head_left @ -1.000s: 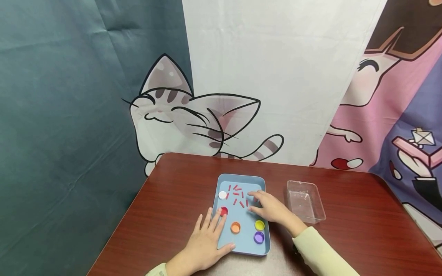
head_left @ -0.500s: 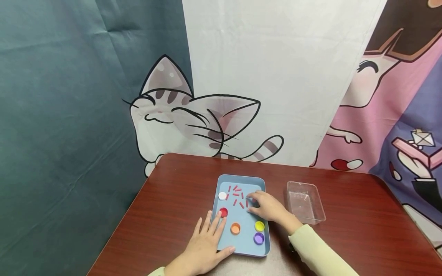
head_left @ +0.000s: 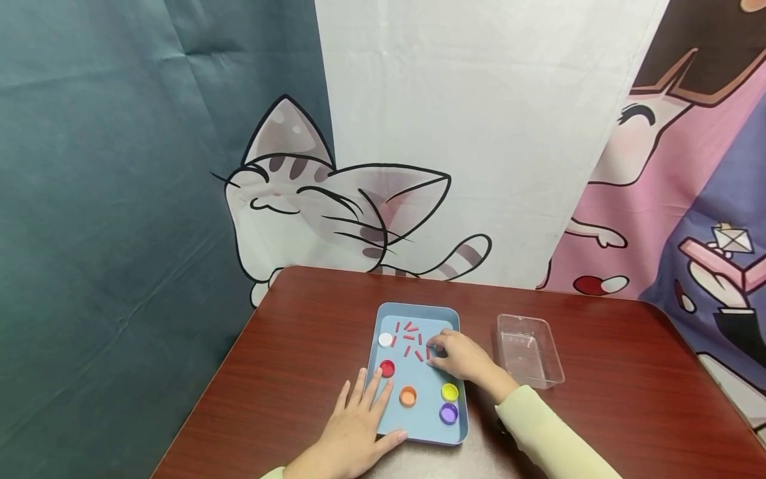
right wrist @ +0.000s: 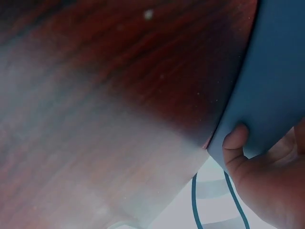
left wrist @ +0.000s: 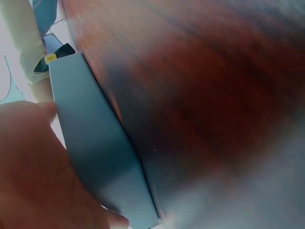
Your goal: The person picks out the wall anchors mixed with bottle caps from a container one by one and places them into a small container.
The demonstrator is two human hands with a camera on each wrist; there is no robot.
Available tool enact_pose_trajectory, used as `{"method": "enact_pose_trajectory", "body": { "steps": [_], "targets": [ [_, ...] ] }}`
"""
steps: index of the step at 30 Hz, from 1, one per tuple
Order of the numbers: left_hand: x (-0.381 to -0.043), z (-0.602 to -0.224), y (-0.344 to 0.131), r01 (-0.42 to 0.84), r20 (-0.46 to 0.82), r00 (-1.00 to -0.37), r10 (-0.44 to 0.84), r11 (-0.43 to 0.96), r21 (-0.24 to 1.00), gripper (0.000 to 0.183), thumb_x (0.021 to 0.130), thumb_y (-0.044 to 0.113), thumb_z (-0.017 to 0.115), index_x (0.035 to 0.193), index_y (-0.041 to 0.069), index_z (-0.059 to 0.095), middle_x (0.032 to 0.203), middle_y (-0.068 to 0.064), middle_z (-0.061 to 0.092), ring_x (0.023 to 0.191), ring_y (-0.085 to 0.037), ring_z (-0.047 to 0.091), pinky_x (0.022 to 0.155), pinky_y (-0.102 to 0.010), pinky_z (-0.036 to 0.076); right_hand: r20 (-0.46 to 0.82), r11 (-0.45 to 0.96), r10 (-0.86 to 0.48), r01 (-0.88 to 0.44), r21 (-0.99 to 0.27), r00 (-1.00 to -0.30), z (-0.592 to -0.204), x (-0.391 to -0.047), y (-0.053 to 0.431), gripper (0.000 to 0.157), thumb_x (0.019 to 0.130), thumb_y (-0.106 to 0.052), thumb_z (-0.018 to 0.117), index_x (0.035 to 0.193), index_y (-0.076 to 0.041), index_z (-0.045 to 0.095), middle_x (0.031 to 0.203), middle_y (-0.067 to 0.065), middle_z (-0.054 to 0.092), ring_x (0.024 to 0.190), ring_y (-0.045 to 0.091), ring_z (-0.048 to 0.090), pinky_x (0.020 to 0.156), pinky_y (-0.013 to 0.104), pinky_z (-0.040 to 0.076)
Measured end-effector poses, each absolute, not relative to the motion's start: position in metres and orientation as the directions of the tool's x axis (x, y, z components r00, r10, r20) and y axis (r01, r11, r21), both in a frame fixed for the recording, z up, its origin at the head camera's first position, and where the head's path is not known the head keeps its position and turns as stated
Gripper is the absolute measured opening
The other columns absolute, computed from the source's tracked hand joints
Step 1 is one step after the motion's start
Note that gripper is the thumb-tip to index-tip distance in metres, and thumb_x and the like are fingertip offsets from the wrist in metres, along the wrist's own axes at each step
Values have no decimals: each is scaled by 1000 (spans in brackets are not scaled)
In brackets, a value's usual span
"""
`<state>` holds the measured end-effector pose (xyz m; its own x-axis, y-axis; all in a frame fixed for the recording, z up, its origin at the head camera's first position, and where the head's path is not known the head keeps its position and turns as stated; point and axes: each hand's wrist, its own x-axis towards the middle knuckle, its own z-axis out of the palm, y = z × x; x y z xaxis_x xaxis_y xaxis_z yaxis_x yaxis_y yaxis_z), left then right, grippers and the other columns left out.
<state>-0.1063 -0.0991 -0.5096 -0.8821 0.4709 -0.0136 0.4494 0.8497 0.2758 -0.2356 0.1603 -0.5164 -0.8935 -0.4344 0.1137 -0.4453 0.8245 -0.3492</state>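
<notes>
My left hand (head_left: 353,426) lies spread over the left edge of the blue tray (head_left: 419,431), fingers straight, thumb at the tray's near rim. In the left wrist view the hand (left wrist: 38,171) rests along the tray's side wall (left wrist: 95,133). My right hand (head_left: 463,356) reaches over the tray's right rim. Its thumb and index fingertip stand at the two ends of a short red stick (head_left: 427,353), closely bracketing it. Several similar red sticks (head_left: 409,337) lie scattered just left of that hand. The right wrist view shows the thumb of the right hand (right wrist: 271,176) against the tray's wall; its fingertips are hidden.
Inside the tray are a white cap (head_left: 385,340), a red cap (head_left: 387,368), an orange cap (head_left: 408,397), a yellow cap (head_left: 450,392) and a purple cap (head_left: 448,414). A clear plastic box (head_left: 529,352) stands right of the tray on the brown table (head_left: 622,386).
My right thumb and index finger have drawn closer together around the red stick, and the right forearm has shifted slightly left. The left hand has slid down a little, its fingers uncovering more of the red cap.
</notes>
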Motion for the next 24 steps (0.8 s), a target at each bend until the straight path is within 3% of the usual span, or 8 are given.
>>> {"method": "enact_pose_trajectory", "body": {
  "steps": [24],
  "targets": [
    [-106, -508, -99, 445, -32, -880, 474, 847, 289, 84, 97, 72, 40, 158, 15, 36, 168, -13, 20, 154, -43, 13, 117, -66, 18, 141, 830, -402, -425, -361, -905, -516, -234, 156, 17, 83, -28, 85, 94, -19, 76, 79, -7, 55, 69, 8, 49, 60, 25, 42]
  ]
}}
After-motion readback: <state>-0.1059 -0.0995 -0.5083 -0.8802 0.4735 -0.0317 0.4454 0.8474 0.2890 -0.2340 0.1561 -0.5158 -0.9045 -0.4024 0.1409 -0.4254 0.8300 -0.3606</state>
